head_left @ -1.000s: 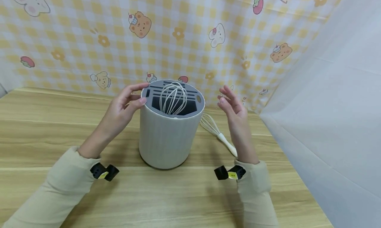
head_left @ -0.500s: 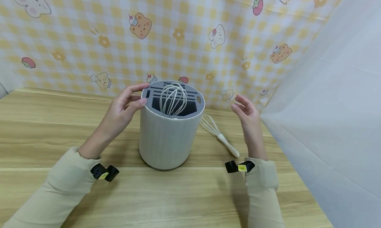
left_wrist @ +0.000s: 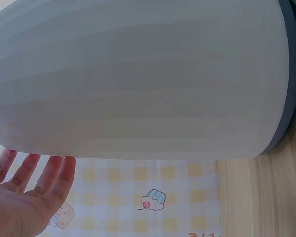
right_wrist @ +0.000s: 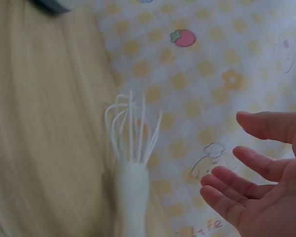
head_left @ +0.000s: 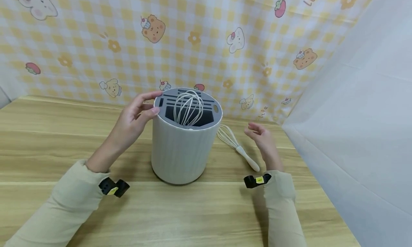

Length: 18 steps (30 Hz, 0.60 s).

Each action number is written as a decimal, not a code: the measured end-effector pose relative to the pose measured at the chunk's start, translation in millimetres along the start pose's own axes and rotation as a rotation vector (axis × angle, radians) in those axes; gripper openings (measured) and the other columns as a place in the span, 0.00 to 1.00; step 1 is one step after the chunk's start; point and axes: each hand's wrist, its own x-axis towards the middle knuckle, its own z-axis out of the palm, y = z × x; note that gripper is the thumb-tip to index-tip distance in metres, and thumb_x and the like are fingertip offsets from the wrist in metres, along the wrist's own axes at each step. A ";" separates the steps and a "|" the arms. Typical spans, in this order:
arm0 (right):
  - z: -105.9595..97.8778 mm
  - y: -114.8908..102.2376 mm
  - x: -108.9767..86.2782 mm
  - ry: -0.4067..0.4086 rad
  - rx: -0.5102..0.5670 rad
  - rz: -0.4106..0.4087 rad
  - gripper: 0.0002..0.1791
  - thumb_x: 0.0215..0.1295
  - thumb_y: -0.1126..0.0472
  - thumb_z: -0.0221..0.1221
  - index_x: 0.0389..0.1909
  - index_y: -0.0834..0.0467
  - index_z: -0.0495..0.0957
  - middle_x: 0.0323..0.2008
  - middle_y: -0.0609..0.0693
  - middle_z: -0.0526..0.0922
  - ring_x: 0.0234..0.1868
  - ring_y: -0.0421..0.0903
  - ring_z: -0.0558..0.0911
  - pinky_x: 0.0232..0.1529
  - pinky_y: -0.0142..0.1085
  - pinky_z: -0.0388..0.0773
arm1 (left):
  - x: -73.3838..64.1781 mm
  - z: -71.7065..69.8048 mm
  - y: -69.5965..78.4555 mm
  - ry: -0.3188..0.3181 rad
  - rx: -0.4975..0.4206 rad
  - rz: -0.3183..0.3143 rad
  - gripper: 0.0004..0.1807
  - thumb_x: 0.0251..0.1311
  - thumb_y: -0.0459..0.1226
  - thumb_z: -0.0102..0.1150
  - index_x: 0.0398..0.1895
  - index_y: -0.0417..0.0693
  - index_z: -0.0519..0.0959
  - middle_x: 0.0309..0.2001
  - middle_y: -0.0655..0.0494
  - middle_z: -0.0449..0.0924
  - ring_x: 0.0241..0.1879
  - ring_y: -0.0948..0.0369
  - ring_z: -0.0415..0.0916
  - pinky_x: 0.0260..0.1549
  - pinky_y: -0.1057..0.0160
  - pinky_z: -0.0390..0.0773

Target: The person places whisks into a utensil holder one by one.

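Observation:
A white ribbed utensil holder (head_left: 181,154) with a grey slotted lid (head_left: 206,123) stands upright on the table. From its large opening the wire loops of a whisk (head_left: 188,107) stick up; that whisk's handle is hidden inside. My left hand (head_left: 132,118) touches the holder's upper left rim with thumb and fingertips, and in the left wrist view its fingers lie along the wall. A second, white-handled whisk (head_left: 239,148) lies on the table right of the holder. Above and to the right of it, my right hand (head_left: 265,143) hovers with loosely bent fingers and holds nothing.
The wooden table (head_left: 193,218) carries both holder and loose whisk. Close behind them hangs a yellow checked curtain (head_left: 128,61) with cartoon prints. A plain white sheet (head_left: 354,132) slopes along the table's right side.
My right hand has moved right from beside the holder, then lowered toward the loose whisk. The left hand has stayed at the holder's rim.

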 end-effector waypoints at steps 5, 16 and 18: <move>4.4 15.7 3.7 -0.096 -0.046 0.046 0.28 0.66 0.63 0.52 0.65 0.68 0.60 0.62 0.66 0.65 0.60 0.56 0.68 0.64 0.47 0.64 | -0.3 0.5 -0.1 -0.001 0.000 0.001 0.22 0.68 0.42 0.43 0.65 0.54 0.65 0.64 0.57 0.65 0.50 0.64 0.67 0.48 0.64 0.70; 14.0 30.6 9.3 -0.188 -0.229 0.103 0.27 0.64 0.62 0.55 0.62 0.69 0.65 0.58 0.66 0.71 0.55 0.52 0.71 0.56 0.40 0.70 | 0.1 0.8 0.2 -0.003 0.003 0.001 0.22 0.68 0.42 0.44 0.65 0.54 0.65 0.64 0.58 0.64 0.50 0.65 0.68 0.49 0.64 0.69; 14.3 31.8 9.1 -0.197 -0.213 0.111 0.26 0.64 0.63 0.55 0.61 0.70 0.65 0.59 0.67 0.70 0.58 0.54 0.69 0.60 0.44 0.68 | 0.2 1.1 -0.1 -0.004 0.001 0.000 0.22 0.68 0.42 0.44 0.65 0.54 0.65 0.64 0.58 0.64 0.50 0.65 0.68 0.49 0.64 0.69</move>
